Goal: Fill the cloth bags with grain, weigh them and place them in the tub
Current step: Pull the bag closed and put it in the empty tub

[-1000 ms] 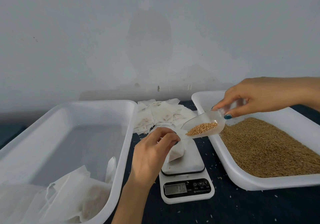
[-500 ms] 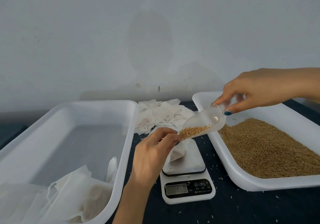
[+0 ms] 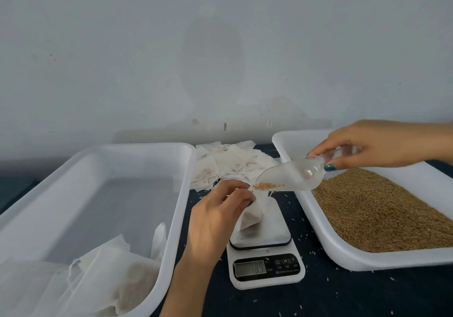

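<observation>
A small white cloth bag sits on the platform of a white digital scale. My left hand pinches the bag's mouth. My right hand grips the handle of a clear plastic scoop, tilted down to the left over the bag. A little brown grain lies at the scoop's lip, right above the bag's mouth. The white tub on the left holds filled bags in its near corner.
A white tray of brown grain stands to the right of the scale. A heap of empty cloth bags lies behind the scale. Loose grains dot the dark tabletop. A grey wall stands behind.
The scoop has tipped further down to the left and most of its grain has left it. The scale's reading has changed. My left hand stays at the bag.
</observation>
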### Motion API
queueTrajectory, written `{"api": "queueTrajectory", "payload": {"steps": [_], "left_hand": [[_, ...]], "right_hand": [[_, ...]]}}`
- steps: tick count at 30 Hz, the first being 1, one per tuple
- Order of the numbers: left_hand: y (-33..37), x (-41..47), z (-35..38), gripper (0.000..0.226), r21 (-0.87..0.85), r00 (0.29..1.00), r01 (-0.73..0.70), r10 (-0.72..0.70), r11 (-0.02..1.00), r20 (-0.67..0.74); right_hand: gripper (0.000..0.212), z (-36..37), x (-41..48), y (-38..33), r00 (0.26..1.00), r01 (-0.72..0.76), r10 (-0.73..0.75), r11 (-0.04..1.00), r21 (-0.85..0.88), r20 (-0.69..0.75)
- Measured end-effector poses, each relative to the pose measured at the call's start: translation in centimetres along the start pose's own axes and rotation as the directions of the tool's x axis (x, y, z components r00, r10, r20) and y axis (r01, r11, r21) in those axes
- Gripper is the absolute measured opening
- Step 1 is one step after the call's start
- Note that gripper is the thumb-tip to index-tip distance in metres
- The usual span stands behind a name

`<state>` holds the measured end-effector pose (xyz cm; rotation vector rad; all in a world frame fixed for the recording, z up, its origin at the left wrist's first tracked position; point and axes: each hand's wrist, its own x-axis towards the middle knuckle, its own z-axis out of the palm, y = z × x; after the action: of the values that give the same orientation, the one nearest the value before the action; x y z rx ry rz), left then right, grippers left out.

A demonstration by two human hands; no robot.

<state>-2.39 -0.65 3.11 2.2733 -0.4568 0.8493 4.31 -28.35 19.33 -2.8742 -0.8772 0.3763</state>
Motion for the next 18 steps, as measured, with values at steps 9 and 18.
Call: {"api": "queueTrajectory", "payload": {"steps": [9,18], "left_hand": [[-0.8,0.0,1.3,0.032,-0.161,0.991,0.133,-0.126,0.978,0.05],[-1.4,0.1,1.8,0.01,-0.152,0.972,0.219,-0.23,0.964,-0.056]], "right_hand": [[0.056,10.2,-2.9,8.9,0.969,-0.086,0.215,0.747,0.659,-0.118],[0.013,14.9,-2.2,9.0,0.874,-0.486,0.485,0.874,0.021,0.042]]}}
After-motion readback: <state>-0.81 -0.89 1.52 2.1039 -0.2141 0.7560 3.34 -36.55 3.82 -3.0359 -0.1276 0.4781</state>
